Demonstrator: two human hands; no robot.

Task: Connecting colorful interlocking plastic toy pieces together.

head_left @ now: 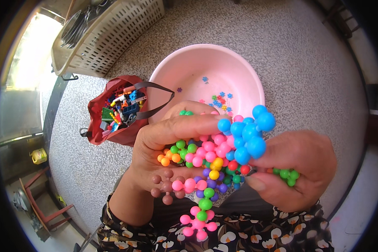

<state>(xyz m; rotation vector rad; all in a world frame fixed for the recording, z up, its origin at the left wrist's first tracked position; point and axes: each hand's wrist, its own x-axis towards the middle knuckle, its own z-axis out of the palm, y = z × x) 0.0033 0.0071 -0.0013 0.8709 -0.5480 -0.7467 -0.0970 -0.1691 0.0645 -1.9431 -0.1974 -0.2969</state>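
My left hand (pixel 155 143) is closed round a cluster of joined plastic ball-and-knob building pieces (pixel 214 147) in pink, blue, green, orange, purple and brown. A chain of pink, green and brown pieces hangs from it over my lap. At the upper right of the cluster, large blue pieces (pixel 250 134) stick out toward my right hand (pixel 298 168). The thumb and fingers of that hand are pinched at the cluster's right side, by some red knobs (pixel 238 167). A green piece (pixel 286 174) shows between its fingers; what the fingertips grip is partly hidden.
Beyond my hands a pink basin (pixel 172 71) stands on the speckled floor (pixel 298 54), with several small flower-shaped pieces inside. Left of it sits a red bag (pixel 97 101) full of mixed toy bricks. A cream slatted basket (pixel 113 38) is farther left, and a reddish-brown chair (pixel 42 206) at lower left.
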